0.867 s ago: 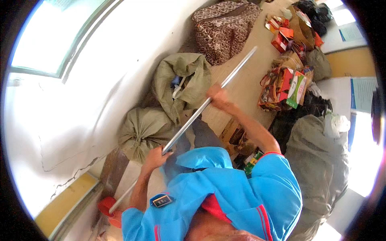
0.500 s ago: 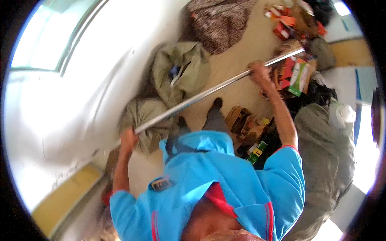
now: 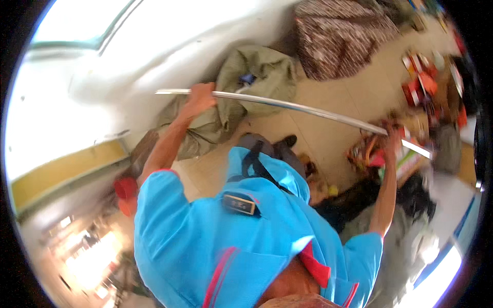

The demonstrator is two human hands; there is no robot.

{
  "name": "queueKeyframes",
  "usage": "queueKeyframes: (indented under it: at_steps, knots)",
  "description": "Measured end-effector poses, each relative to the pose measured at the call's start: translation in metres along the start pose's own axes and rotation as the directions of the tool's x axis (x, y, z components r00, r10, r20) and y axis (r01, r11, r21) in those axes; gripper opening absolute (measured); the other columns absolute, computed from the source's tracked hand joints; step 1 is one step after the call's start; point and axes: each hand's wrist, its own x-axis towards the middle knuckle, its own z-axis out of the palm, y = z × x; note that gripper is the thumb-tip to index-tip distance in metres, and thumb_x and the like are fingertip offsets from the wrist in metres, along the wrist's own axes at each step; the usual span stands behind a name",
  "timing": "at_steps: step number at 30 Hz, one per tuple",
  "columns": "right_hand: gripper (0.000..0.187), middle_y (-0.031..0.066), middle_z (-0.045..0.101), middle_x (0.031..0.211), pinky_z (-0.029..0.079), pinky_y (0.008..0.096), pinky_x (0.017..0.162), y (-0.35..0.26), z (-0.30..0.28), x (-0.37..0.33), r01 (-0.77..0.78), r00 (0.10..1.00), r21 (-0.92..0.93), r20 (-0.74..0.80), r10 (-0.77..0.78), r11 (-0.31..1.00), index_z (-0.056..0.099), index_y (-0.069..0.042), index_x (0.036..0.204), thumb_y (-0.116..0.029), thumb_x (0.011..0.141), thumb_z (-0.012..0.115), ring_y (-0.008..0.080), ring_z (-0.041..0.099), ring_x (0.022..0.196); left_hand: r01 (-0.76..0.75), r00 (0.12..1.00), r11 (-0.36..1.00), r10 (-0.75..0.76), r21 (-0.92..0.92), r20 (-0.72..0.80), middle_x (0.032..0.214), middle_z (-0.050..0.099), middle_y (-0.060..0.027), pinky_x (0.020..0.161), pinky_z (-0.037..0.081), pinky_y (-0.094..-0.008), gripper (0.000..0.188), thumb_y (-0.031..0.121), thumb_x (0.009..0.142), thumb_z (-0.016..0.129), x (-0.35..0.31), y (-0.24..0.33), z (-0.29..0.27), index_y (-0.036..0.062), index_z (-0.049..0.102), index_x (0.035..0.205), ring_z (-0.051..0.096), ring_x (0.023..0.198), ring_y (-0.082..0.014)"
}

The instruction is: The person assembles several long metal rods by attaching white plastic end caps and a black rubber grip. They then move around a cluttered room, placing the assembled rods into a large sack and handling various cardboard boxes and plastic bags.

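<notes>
A long silver metal pole [image 3: 300,107] spans the view in front of my body, its right end lower than its left. Near its left end, my left hand [image 3: 200,99] is wrapped round it, with a short length sticking out beyond. My right hand [image 3: 392,143] grips it close to the other end, above a heap of boxes. Beneath the pole's left half lies an olive-green sack [image 3: 233,66], open at the top, with something blue inside. The pole looks bent only because of the lens.
A brown patterned bundle [image 3: 341,43] sits by the white wall [image 3: 149,46]. At the right are orange and red packets [image 3: 423,84], black bags [image 3: 418,195] and a large grey-green sack [image 3: 380,236]. A red object [image 3: 126,192] is behind my left arm.
The pole has swung round: its left end moved away from me and its right end came nearer. Both hands keep hold of it. My body and the view have turned left.
</notes>
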Motion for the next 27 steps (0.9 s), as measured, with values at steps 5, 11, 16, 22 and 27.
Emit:
queueKeyframes:
  at_steps: [5,11,16,22,27]
  knots:
    - [0.034,0.0164,0.063,0.093,0.041,0.05,0.087,0.133,0.046,-0.003,-0.033,0.999,-0.088,-0.028,0.031,0.996,0.064,-0.005,0.104,-0.013,0.071,0.066,0.0383,0.056,0.09,-0.049,0.971,0.994,0.024,0.098,0.239,0.069,0.066,-0.0178,0.063,0.053,-0.0448,0.027,0.024,0.063,0.068,0.078,0.076,-0.006,0.0031,0.07,0.079,0.067,0.072,-0.0341]
    - [0.029,0.0178,0.064,0.093,0.044,0.0466,0.084,0.136,0.017,0.05,-0.267,0.934,0.085,0.266,0.236,0.96,0.065,-0.01,0.105,-0.019,0.077,0.065,0.0375,0.057,0.092,-0.053,0.94,0.986,-0.004,0.156,0.342,0.073,0.067,-0.0187,0.067,0.054,-0.0443,0.027,0.023,0.064,0.068,0.145,0.138,-0.013,0.0017,0.071,0.081,0.067,0.074,-0.0353]
    - [0.021,0.0166,0.064,0.085,0.044,0.0466,0.083,0.188,-0.002,0.102,-0.188,0.972,-0.395,0.057,0.228,0.899,0.068,-0.009,0.088,-0.012,0.067,0.067,0.0377,0.059,0.09,-0.263,0.958,0.965,0.26,0.014,0.123,0.077,0.065,-0.0225,0.069,0.051,-0.0485,0.025,0.021,0.063,0.066,0.203,0.155,-0.011,0.0005,0.067,0.077,0.065,0.076,-0.0392]
    - [0.016,0.016,0.061,0.085,0.041,0.0484,0.088,0.174,-0.06,0.16,-0.232,0.973,-0.147,-0.034,0.23,0.961,0.064,-0.005,0.084,-0.009,0.069,0.068,0.0372,0.056,0.092,0.026,0.991,0.998,-0.034,-0.063,-0.129,0.077,0.067,-0.0171,0.066,0.047,-0.0476,0.024,0.01,0.063,0.066,0.222,0.205,-0.11,0.0083,0.067,0.087,0.063,0.074,-0.0394]
    - [0.028,0.0154,0.062,0.095,0.043,0.0475,0.088,0.188,-0.03,0.247,-0.257,0.96,0.004,-0.112,0.256,0.966,0.066,-0.006,0.092,-0.016,0.067,0.072,0.0354,0.056,0.097,0.086,0.861,0.988,-0.007,0.132,-0.509,0.072,0.063,-0.0047,0.063,0.044,-0.039,0.028,0.0,0.06,0.063,0.283,0.241,-0.224,0.0156,0.064,0.083,0.058,0.069,-0.0267]
